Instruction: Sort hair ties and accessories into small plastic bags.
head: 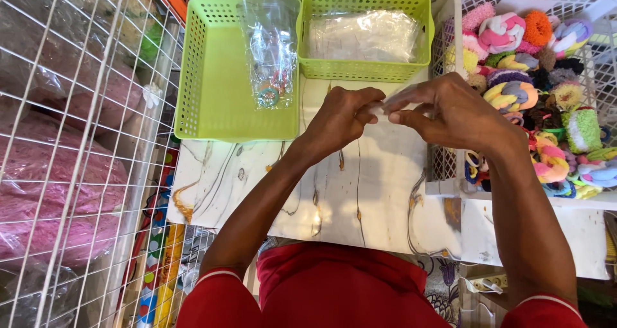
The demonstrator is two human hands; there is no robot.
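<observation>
Over the white marble-patterned tabletop point(360, 186) our left hand point(340, 119) and right hand point(450, 112) meet, fingertips pinched together on a small clear plastic packet point(380, 108) held between them. Just beyond sits a lime-green perforated plastic basket point(363, 71) of clear bags; to our right, a white wire basket point(459, 19) heaped with colourful fabric scrunchies point(533, 90).

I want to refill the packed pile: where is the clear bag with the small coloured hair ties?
In the head view, the clear bag lies upper left of centre, draped over the right edge of the shallow green tray, just left of the deeper green basket.
</observation>
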